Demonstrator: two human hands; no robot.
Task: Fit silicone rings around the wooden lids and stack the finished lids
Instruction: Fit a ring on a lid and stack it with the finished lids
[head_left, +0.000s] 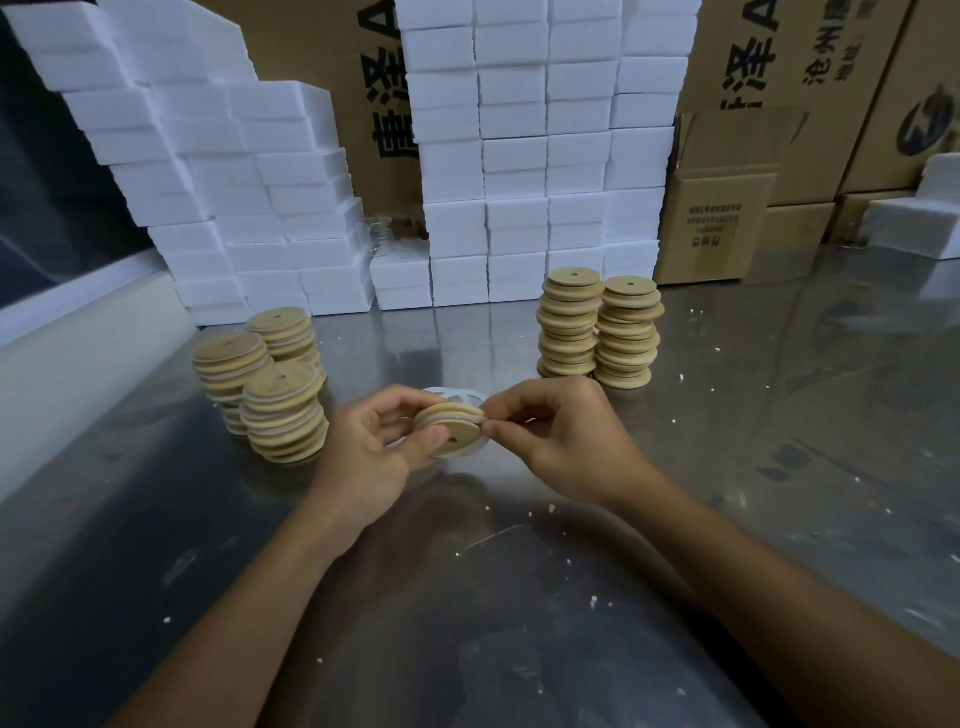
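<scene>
Both hands, left (387, 441) and right (563, 434), pinch one wooden lid (451, 423) before the ringed stacks (270, 379), apparently seating its silicone ring (470, 452).

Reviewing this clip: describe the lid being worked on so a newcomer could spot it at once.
On the shiny metal table, between the lid stacks at left and right, both hands meet near the middle. The round pale wooden lid is held above the table, gripped by the left hand and pinched at its rim by the right hand. It is the only lid not stacked.
</scene>
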